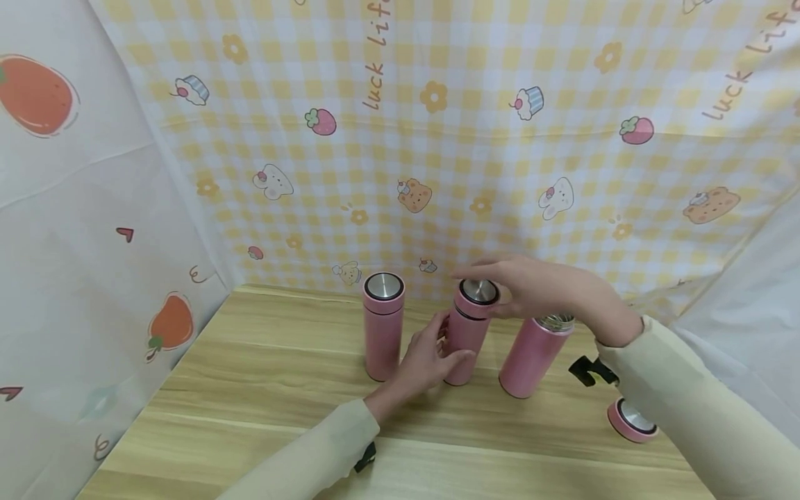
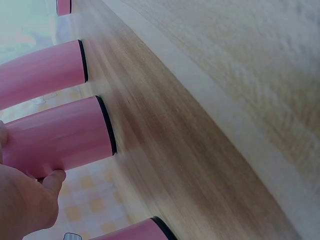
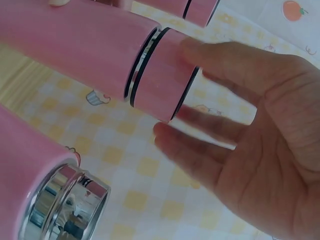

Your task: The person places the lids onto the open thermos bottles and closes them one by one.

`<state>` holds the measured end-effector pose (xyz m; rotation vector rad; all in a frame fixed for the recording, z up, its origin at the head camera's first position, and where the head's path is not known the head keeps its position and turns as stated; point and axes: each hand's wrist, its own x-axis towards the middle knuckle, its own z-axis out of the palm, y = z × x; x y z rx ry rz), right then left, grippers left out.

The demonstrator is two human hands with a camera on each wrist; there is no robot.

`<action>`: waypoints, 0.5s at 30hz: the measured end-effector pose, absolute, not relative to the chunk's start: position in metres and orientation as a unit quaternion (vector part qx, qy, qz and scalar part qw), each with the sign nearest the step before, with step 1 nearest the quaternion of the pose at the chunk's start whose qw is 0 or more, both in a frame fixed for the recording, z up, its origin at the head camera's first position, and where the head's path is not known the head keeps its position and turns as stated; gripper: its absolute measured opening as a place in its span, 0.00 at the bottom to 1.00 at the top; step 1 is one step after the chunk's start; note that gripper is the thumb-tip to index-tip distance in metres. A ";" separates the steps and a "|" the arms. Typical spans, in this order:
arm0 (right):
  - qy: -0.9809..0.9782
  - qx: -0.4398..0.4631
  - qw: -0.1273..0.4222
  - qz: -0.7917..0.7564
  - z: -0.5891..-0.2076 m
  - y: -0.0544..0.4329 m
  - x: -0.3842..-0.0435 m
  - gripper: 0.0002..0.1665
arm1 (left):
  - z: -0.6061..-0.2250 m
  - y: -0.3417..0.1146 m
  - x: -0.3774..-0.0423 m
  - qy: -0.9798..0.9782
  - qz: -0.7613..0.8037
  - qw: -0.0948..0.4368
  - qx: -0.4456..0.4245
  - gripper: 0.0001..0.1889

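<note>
The middle pink thermos (image 1: 467, 342) stands upright on the table, and my left hand (image 1: 427, 359) grips its body from the left. Above it, my right hand (image 1: 539, 286) holds the pink lid (image 3: 162, 75) with a silver top, thumb on one side and fingers around the other. A narrow gap with shiny metal shows between that lid and the body in the right wrist view. Beside it on the right, a second thermos (image 1: 533, 360) stands without a lid, its metal neck (image 3: 65, 205) bare. The left wrist view shows my left fingers against the middle thermos's side.
A third thermos (image 1: 383, 340) with its lid on stands to the left. A loose pink lid (image 1: 631, 421) lies at the right, near my right sleeve. Behind the wooden table (image 1: 262, 410) hangs a yellow checked cloth (image 1: 350, 180).
</note>
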<state>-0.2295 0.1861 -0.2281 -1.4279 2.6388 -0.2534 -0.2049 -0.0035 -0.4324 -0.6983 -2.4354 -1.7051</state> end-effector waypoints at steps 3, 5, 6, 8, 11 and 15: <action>0.863 -0.495 0.061 -0.078 -0.228 0.186 -0.229 0.37 | -0.433 -0.004 -0.205 -0.798 -0.556 0.046 -0.228 0.34; 0.864 -0.494 0.062 -0.072 -0.228 0.186 -0.229 0.35 | -0.434 -0.004 -0.205 -0.798 -0.556 0.044 -0.228 0.33; 0.867 -0.490 0.065 -0.071 -0.228 0.186 -0.228 0.34 | -0.434 -0.004 -0.206 -0.798 -0.556 0.044 -0.228 0.34; 0.872 -0.479 0.071 -0.070 -0.229 0.185 -0.228 0.33 | -0.435 -0.004 -0.206 -0.798 -0.556 0.044 -0.227 0.34; 0.875 -0.473 0.071 -0.069 -0.229 0.184 -0.228 0.32 | -0.435 -0.003 -0.206 -0.797 -0.558 0.044 -0.227 0.34; 0.872 -0.482 0.051 -0.066 -0.230 0.182 -0.227 0.32 | -0.434 -0.004 -0.206 -0.797 -0.558 0.044 -0.227 0.33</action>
